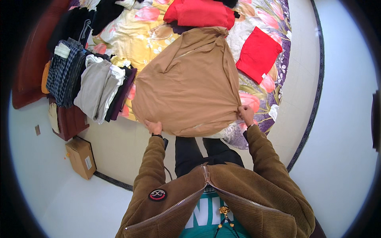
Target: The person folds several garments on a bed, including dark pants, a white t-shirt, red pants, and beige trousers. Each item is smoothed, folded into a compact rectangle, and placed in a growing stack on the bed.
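Observation:
A tan long-sleeved garment (193,86) lies spread over the near part of the bed, its fabric wrinkled. Its near right edge is bunched where my right hand (246,114) pinches it between thumb and fingers. At the near left edge, my left hand (154,127) rests on the cloth with the thumb on top; the fingertips are partly hidden, so whether it grips the fabric is unclear. A folded red cloth (259,55) lies to the right of the garment, and a larger folded red garment (202,13) lies just beyond it.
Stacked folded clothes (96,86) and checked trousers (62,73) stand at the left, near dark garments (108,15). The floral bedsheet (125,32) covers the bed. A cardboard box (81,157) sits on the floor at lower left, below a reddish-brown cabinet (71,122).

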A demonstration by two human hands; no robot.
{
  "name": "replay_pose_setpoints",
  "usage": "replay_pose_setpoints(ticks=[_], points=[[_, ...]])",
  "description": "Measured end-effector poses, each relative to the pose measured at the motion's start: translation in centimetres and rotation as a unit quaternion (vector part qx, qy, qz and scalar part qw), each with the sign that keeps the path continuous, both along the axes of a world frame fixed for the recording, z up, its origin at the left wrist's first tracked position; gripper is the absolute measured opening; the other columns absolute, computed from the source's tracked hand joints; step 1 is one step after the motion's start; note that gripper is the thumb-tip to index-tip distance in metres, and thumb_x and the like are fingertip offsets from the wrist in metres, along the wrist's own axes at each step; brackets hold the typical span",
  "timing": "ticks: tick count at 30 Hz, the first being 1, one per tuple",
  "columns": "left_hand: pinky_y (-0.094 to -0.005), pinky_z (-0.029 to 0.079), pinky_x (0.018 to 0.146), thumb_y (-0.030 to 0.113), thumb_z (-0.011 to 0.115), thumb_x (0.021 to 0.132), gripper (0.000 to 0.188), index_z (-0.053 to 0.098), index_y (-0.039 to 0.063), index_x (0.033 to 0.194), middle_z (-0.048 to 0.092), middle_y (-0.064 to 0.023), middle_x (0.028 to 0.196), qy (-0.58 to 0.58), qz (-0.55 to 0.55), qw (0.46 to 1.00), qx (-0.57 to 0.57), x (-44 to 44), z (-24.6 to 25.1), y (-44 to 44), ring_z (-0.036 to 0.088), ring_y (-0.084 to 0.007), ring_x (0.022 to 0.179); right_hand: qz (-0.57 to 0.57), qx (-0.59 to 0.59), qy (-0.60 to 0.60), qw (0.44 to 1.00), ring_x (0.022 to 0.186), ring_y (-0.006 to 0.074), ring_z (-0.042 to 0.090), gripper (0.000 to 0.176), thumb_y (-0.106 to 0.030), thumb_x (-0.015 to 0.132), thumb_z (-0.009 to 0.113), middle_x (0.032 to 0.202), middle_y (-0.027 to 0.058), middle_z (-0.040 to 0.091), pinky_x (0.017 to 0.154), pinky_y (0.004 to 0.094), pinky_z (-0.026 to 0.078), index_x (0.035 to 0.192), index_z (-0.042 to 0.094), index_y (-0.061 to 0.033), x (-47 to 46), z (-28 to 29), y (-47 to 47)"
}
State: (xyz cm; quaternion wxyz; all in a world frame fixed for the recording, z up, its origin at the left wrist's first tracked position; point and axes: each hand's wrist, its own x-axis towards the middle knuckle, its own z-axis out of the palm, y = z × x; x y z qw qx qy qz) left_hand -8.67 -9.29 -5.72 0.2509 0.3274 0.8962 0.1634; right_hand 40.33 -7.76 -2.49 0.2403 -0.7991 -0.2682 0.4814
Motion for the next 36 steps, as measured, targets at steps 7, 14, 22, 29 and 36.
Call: replay_pose_setpoints(ticks=[7,14,22,29,36], points=[[-0.0378,0.041,0.097,0.002,0.053,0.080,0.034,0.055,-0.002,0.114,0.058,-0.0183,0.112,-0.110,-0.296,0.932,0.179,9.7,3.2,9.5,0.054,-0.0298,0.107,0.140,0.074,-0.066,0.985,0.062,0.0230,0.059,0.008,-0.005,0.077,0.060,0.067,0.0081,0.058,0.055,0.0342,0.047,0.084,0.058,-0.0035,2.8,-3.6,-7.0],[-0.0306,0.050,0.071,0.018,0.063,0.087,0.032,0.058,-0.002,0.112,0.065,-0.0088,0.093,-0.491,-0.249,0.830,-0.094,26.8,4.5,13.5,0.062,-0.0156,0.080,0.257,0.176,-0.426,0.849,0.105,0.0304,0.051,0.047,-0.007,0.067,0.063,0.116,0.0146,0.051,0.084,0.0489,0.036,0.113,0.056,-0.0134,-1.3,5.9,-3.4],[-0.0281,0.048,0.070,0.028,0.066,0.087,0.027,0.056,0.005,0.097,0.060,-0.0045,0.089,-0.490,-0.217,0.835,-0.125,34.3,1.3,11.6,0.058,-0.0135,0.079,0.390,-0.078,0.071,0.915,0.071,0.0278,0.066,0.016,-0.010,0.078,0.053,0.068,0.0088,0.064,0.067,0.0459,0.051,0.070,0.067,-0.0071,0.5,4.6,-8.4],[-0.0246,0.050,0.071,0.019,0.060,0.090,0.014,0.056,0.006,0.091,0.059,-0.0044,0.080,-0.625,0.007,0.723,-0.293,33.3,8.2,13.0,0.061,-0.0167,0.079,-0.247,-0.094,0.429,0.864,0.069,0.0226,0.065,0.043,-0.046,0.091,0.049,0.085,0.0074,0.065,0.058,0.0351,0.054,0.103,0.060,-0.0066,-3.2,3.8,-0.3],[-0.0258,0.051,0.063,0.014,0.058,0.088,0.008,0.058,0.006,0.088,0.062,-0.0073,0.080,-0.634,-0.001,0.715,-0.295,32.4,10.3,14.1,0.060,-0.0158,0.073,-0.441,-0.013,0.694,0.569,0.073,0.0199,0.061,0.035,-0.041,0.092,0.056,0.091,0.0063,0.064,0.071,0.0358,0.053,0.102,0.060,-0.0075,-4.0,1.6,0.4]])
